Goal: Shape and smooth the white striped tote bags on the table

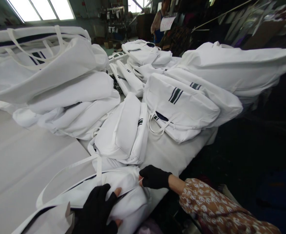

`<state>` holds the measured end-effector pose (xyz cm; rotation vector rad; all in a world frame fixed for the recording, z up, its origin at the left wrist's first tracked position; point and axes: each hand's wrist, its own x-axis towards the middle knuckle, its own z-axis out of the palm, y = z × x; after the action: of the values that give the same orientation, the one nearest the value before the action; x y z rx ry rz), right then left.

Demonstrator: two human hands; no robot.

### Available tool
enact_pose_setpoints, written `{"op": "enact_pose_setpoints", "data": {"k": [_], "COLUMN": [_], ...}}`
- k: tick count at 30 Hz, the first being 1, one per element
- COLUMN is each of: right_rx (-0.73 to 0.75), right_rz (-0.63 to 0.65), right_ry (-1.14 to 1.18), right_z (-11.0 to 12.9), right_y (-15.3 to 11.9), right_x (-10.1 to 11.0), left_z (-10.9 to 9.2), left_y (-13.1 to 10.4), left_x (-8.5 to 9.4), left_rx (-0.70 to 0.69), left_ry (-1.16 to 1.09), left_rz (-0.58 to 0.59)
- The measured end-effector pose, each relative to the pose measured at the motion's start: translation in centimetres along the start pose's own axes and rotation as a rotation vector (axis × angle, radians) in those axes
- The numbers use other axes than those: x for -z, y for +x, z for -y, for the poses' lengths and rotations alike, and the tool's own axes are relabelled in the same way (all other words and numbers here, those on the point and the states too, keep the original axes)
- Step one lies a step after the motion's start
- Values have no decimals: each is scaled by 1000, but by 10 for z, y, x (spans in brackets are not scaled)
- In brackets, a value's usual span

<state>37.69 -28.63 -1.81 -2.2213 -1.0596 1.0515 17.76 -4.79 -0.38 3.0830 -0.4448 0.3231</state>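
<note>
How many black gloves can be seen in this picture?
2: the left glove, spread over the nearest white bag; the right glove, at that bag's right end.

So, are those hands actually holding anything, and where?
The right hand pinches the white tote bag at its far end; the left hand lies spread on it.

The left hand (97, 208) is lying palm down, its gloved fingers spreading and bare tips showing. The right hand (155, 177) is pinching its fingertips together, the bare wrist (176, 184) reaching in from a patterned sleeve (213, 201).
</note>
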Motion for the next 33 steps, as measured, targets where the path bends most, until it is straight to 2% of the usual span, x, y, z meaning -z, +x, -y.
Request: {"op": "enact_pose_setpoints", "data": {"k": [5,8,11,16,22,26,29,31,33], "right_rx": [41,95,77,50,142,194,252,306,369], "right_rz": [31,31,10,77,126,92,45,-23,-96], "right_ry": [-161,-279,-340,-234,14,165,261,246,156], "right_z": [7,14,15,-2,-7,9,32,51,71], "right_y": [14,10,2,0,3,-9,-12,-8,1], "right_x": [1,1,2,0,-1,6,6,-1,-11], "left_z": [1,2,2,3,3,0,-2,-3,-4], "left_y": [2,0,-1,-3,0,7,9,11,16], "left_x": [0,-1,-1,-3,-3,3,2,0,0], "left_rx": [-13,1,-1,0,9,22,35,42,72], "left_ry": [19,33,44,62,48,4,-48,-118,-229], "left_rz": [21,41,27,43,54,22,-14,-30,42]}}
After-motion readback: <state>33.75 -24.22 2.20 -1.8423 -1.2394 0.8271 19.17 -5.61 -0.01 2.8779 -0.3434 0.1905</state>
